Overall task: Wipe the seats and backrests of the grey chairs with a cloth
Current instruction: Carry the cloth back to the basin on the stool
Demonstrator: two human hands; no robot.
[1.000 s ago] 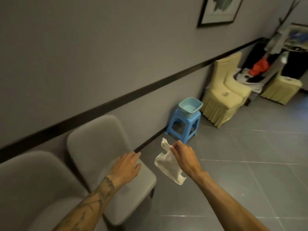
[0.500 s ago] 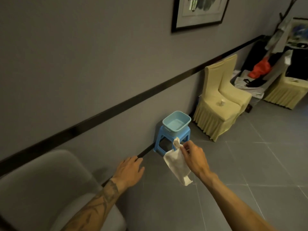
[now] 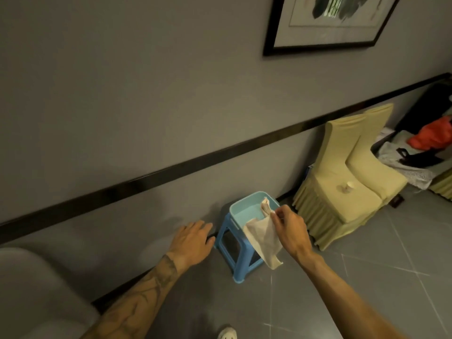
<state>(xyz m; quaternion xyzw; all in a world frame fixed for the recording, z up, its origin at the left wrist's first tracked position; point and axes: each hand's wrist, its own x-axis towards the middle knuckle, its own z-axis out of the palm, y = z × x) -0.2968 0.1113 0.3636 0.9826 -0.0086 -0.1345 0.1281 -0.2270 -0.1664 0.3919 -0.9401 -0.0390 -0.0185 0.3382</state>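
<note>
— Where is the cloth?

— The cloth hangs from your right hand, pinched at its upper corner between thumb and fingertips. Its top sits over the pale blue basin, and the rest drapes down in front of the blue stool that carries the basin. Whether the fabric touches the rim, you cannot tell from here.

— And the other hand?

— Your left hand is free, palm down with the fingers loosely spread, holding nothing, just left of the stool and near the wall.

— So which step is this?

— It looks like a stop at the basin to wet or rinse the cloth, not a wiping stroke. The only grey chair in view is at your lower left, well apart from the cloth. Water in the basin is hard to confirm.

— What does the next move ask of me?

— Probably lower the cloth into the basin, squeeze it with both hands so it doesn't drip, then turn back left to that seat and backrest. The stool looks light, so go down gently.

— What's around me?

— Grey floor tiles run underfoot. A grey wall carries a dark rail and a framed picture. A yellow covered chair stands just beyond the stool, with piled clothing farther right.
</note>
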